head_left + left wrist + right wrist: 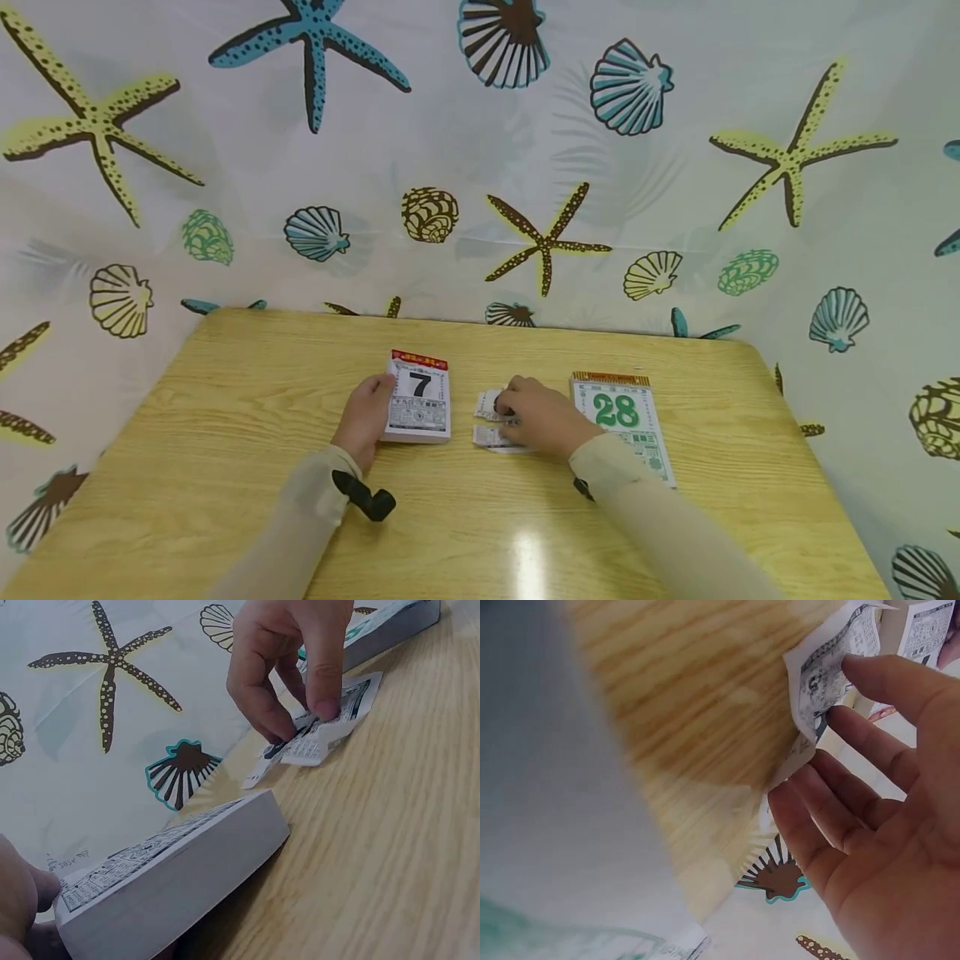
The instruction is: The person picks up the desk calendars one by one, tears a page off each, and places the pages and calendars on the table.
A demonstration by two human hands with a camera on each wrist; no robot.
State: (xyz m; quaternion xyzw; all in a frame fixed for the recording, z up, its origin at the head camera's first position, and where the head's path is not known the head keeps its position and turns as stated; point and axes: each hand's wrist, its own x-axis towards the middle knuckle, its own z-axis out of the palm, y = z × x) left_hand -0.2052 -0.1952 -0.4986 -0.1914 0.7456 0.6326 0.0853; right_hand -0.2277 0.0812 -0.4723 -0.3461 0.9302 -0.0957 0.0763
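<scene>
On the left, a thick tear-off calendar (422, 404) with a red top strip and a black 7 is held by my left hand (365, 417) at its left edge. The left wrist view shows that calendar's white side (187, 877) tilted up off the wood. Between the two calendars lie loose calendar sheets (495, 437). My right hand (546, 417) pinches one such sheet (832, 671) with thumb and fingers, and the paper bends up. Part of the sheets is hidden beneath this hand.
A second tear-off calendar (615, 410) with a green 28 lies right of the sheets, partly covered by the right forearm. The wooden table (225, 433) meets a white cloth (420, 125) printed with starfish and shells at the back and sides.
</scene>
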